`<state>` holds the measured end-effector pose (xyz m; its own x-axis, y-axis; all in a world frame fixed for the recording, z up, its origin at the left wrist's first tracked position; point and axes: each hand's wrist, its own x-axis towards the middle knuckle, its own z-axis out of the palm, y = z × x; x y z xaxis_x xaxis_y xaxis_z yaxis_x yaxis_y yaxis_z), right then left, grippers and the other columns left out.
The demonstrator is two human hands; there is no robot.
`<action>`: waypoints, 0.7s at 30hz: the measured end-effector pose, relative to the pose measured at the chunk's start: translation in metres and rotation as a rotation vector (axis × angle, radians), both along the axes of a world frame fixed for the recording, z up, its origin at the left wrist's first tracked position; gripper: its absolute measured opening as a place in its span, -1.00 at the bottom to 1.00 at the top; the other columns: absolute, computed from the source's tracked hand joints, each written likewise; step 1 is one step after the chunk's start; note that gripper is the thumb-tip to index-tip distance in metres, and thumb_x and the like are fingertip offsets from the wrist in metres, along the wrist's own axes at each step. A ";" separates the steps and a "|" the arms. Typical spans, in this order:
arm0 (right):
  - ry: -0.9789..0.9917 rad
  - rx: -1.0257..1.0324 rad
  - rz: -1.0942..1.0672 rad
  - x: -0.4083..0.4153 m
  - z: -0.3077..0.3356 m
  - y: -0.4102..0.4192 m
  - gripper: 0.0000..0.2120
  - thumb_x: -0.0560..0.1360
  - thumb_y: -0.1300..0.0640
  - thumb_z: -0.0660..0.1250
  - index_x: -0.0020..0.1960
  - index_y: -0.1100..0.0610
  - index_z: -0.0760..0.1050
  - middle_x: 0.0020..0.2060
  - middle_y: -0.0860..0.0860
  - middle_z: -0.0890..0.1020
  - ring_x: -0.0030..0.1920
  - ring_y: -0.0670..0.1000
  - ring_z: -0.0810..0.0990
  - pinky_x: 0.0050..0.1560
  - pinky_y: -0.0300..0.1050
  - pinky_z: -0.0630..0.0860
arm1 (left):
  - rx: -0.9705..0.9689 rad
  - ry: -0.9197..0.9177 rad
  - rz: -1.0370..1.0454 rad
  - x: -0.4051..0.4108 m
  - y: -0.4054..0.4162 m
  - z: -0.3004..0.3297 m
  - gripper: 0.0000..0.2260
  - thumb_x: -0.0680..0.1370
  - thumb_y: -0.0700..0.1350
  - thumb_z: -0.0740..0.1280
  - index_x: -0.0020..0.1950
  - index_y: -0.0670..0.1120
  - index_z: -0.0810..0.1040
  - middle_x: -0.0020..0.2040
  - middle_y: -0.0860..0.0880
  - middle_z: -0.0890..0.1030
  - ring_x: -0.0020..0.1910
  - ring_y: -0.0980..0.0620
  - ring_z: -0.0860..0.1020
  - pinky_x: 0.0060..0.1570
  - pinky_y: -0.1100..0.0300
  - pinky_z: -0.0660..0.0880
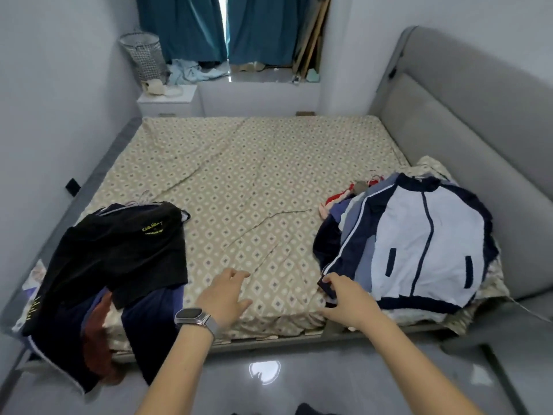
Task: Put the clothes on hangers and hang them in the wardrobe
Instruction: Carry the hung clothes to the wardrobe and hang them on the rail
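Fingertips point(328, 283) of my right hand point(348, 298) pinch the dark cuff point(324, 285) of a navy sleeve at the near edge of the right-hand pile, thumb spread out toward the left. My left hand point(223, 295) hovers over the patterned sheet point(239, 181) near the bed's front edge, fingers loosely spread and grasping nothing; a watch point(193, 317) sits on that wrist. On top of the right pile lies a white and navy zip jacket point(419, 244), front up, collar toward the far side, close beside the grey padded headboard point(466, 115). Red fabric point(338, 199) peeks out at the pile's far left. On the left near corner of the bed sits a second heap: black shorts point(125, 250) with yellow lettering lie over dark blue and rust-coloured garments point(98, 339) that spill over the mattress edge toward the floor. Far off, teal curtains point(209, 25) hang above a ledge, with a mesh basket point(143, 55) to their left
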<state>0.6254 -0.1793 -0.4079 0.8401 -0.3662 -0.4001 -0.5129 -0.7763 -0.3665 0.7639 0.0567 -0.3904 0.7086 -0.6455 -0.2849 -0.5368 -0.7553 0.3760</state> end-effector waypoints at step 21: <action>-0.039 -0.032 -0.621 -0.163 -0.015 -0.135 -0.32 0.39 0.00 0.42 0.45 -0.04 0.24 0.35 0.02 0.33 0.32 0.11 0.31 0.27 -0.06 0.39 | -0.015 0.065 -0.453 -0.044 -0.208 -0.030 -0.48 0.56 0.00 0.30 0.47 -0.02 0.22 0.39 -0.02 0.32 0.33 0.01 0.34 0.26 0.20 0.33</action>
